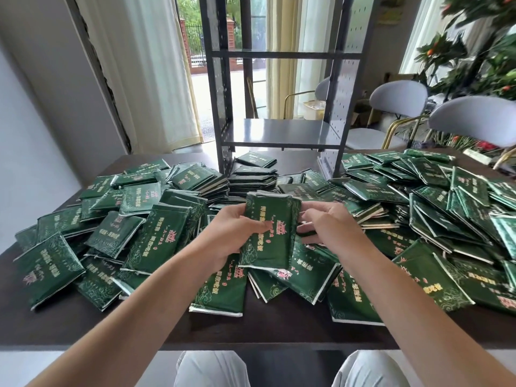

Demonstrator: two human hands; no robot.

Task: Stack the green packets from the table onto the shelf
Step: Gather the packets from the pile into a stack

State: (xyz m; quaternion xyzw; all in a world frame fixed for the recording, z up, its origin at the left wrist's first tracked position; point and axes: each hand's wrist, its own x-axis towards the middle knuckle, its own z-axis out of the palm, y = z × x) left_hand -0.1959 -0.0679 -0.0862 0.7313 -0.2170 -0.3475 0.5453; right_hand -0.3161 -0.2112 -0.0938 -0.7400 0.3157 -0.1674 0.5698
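Left hand (231, 236) grips my glossy green foil packet (269, 233); right hand (325, 222) pinches its edge; slick wrapper may slip free.

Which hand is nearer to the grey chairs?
Right. The right hand lies on the same side as the grey chairs; the left hand sits farther across.

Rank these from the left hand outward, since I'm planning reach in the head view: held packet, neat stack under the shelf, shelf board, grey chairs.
1. held packet: gripped by the left hand, centre.
2. neat stack: behind the hands, at the rack's foot.
3. shelf board: above that stack, bare.
4. grey chairs: far right, beyond the table.
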